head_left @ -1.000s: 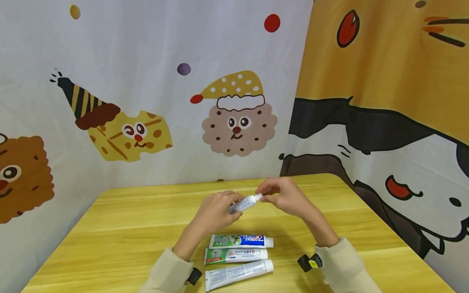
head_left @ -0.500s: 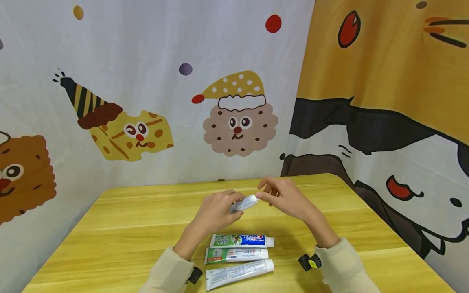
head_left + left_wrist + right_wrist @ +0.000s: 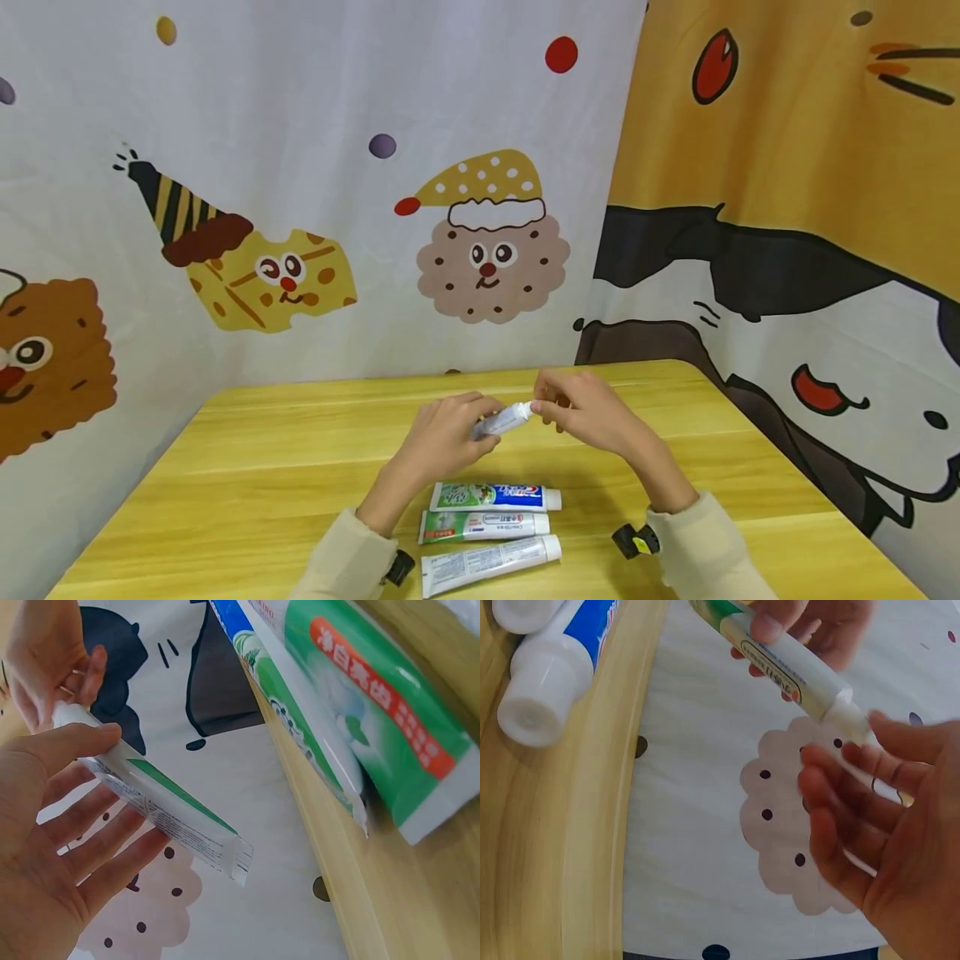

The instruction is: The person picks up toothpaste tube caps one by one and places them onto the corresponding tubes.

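My left hand (image 3: 447,433) holds a white and green toothpaste tube (image 3: 502,419) above the table, thumb on one side and fingers on the other. The tube's flat crimped end shows in the left wrist view, while its capped end points toward my right hand (image 3: 592,414). In the right wrist view, my right thumb and index finger pinch the white cap (image 3: 847,721) at the tube's end, partly hiding it. The other right fingers are loosely bent beside it.
Nearer me on the wooden table (image 3: 262,483) lie a green and blue toothpaste tube (image 3: 487,497), a green and white tube (image 3: 483,526) and a white printed tube (image 3: 491,564), caps to the right. A cartoon-printed curtain (image 3: 300,125) stands behind.
One second ago my right fingers were at the cap; half a second ago they were spread wider. Now they close on it again. The left hand and tube stay almost still.
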A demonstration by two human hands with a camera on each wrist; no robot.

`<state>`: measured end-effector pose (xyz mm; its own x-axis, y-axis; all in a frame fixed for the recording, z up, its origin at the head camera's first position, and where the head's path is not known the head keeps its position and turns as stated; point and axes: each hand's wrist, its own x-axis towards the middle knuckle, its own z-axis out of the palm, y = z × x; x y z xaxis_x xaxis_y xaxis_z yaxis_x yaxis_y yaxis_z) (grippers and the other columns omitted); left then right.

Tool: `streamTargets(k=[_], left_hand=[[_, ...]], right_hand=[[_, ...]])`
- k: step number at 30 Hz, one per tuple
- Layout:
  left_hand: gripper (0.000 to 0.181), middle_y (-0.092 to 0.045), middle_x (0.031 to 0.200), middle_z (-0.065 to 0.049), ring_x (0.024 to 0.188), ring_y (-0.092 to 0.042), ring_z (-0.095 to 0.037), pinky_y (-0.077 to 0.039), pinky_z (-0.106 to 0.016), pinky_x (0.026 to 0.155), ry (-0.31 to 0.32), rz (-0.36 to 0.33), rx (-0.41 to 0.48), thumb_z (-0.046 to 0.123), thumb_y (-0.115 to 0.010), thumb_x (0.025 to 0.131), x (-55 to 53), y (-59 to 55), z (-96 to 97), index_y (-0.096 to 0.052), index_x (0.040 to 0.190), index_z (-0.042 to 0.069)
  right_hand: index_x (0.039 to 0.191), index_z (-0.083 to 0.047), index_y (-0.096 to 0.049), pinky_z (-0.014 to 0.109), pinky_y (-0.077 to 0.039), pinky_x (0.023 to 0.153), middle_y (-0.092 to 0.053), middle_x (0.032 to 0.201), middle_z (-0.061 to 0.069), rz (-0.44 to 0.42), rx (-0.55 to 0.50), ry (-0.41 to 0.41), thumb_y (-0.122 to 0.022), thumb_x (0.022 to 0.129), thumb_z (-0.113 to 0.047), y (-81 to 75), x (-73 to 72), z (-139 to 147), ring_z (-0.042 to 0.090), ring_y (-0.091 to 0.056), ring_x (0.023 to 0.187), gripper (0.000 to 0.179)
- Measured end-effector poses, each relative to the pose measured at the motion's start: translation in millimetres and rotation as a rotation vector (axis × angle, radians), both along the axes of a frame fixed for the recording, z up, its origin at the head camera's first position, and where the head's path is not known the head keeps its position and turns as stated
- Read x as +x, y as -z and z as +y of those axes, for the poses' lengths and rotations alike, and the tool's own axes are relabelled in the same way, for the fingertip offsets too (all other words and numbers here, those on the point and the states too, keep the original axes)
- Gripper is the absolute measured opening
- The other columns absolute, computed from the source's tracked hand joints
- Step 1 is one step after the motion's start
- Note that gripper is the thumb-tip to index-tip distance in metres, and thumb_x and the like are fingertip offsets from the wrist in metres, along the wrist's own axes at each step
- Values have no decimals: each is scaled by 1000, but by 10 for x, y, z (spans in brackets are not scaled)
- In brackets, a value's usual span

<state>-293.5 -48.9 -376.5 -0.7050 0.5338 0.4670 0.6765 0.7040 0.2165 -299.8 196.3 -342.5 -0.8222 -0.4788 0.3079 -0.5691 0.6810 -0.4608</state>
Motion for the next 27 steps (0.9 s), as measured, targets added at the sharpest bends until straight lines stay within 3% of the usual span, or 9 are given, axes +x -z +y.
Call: streamTargets(k=[4, 9, 14, 20, 24, 27], left_hand=[[33, -76, 104, 3, 72, -63, -7, -45, -19, 59, 12, 18, -1, 29, -82, 88, 6, -8, 13, -75, 119, 18], [32, -76, 101, 3, 71, -61, -6, -46, -20, 60, 10, 10, -2, 29, -82, 88, 10, -2, 14, -75, 118, 18], [32, -75, 100, 3, 69, -60, -6, -45, -19, 59, 10, -4, -1, 29, -82, 88, 19, 8, 14, -74, 117, 17], [31, -76, 100, 3, 72, -63, -6, -45, -18, 59, 32, -6, -5, 28, -82, 88, 27, 14, 25, -75, 117, 17], [29, -76, 98, 4, 71, -62, -5, -44, -17, 58, 42, -11, -17, 28, -79, 91, 24, 26, 34, -75, 117, 17], [28, -76, 98, 3, 71, -62, -5, -45, -17, 59, 42, -22, -15, 28, -80, 91, 12, 43, 31, -75, 116, 16]], right_hand=[[83, -21, -67, 26, -47, 55, -63, 67, -8, 13, 38, 41, -49, 108, -44, 3, 0, -11, 6, -55, 55, 39], [89, -23, -62, 26, -47, 54, -61, 70, -12, 3, 44, 21, -54, 106, -44, 14, 10, 0, 7, -57, 56, 28], [81, -21, -64, 26, -46, 56, -59, 64, -11, 6, 75, 37, -44, 109, -47, 24, 25, -18, 6, -53, 54, 42], [85, -23, -62, 24, -44, 55, -57, 63, -11, 28, 125, 19, -47, 109, -42, 30, 41, -40, 4, -51, 52, 34], [86, -21, -62, 23, -39, 54, -47, 58, -13, 97, 202, 26, -40, 111, -41, 57, 35, -69, 2, -43, 50, 39], [87, -21, -63, 24, -39, 54, -47, 57, -13, 78, 204, 38, -38, 112, -44, 96, 31, -77, 2, -44, 49, 42]])
